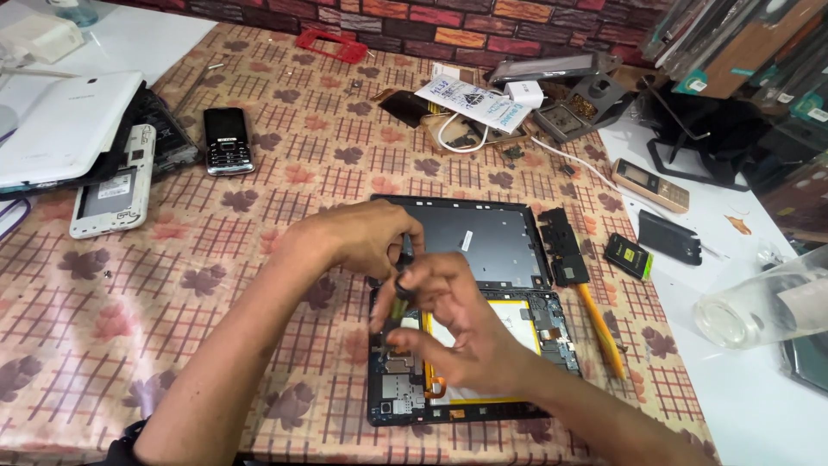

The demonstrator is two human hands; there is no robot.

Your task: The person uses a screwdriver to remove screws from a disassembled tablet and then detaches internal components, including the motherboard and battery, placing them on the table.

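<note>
Both hands are right over the opened tablet [483,362], which lies flat near the front edge of the tabletop [259,173] with its back removed, circuit boards and a yellow-edged battery showing. The left hand [366,237] comes in from the left, its fingers curled down around the top of a slim dark tool [402,285] that stands roughly upright over the tablet's upper left corner. The right hand [457,324] sits just beside it, thumb and forefinger pinched on the tool's shaft, the other fingers spread loosely above the battery. Exactly where the tip lands is hidden behind the hands. Directly behind the tablet lies its dark back cover [483,237], inner side up, touching the tablet's top edge. A yellow-handled tool [601,332] lies along the tablet's right side. Farther off to the left rest a small black keypad phone [227,141] and a white phone with its back off [116,185].
</note>
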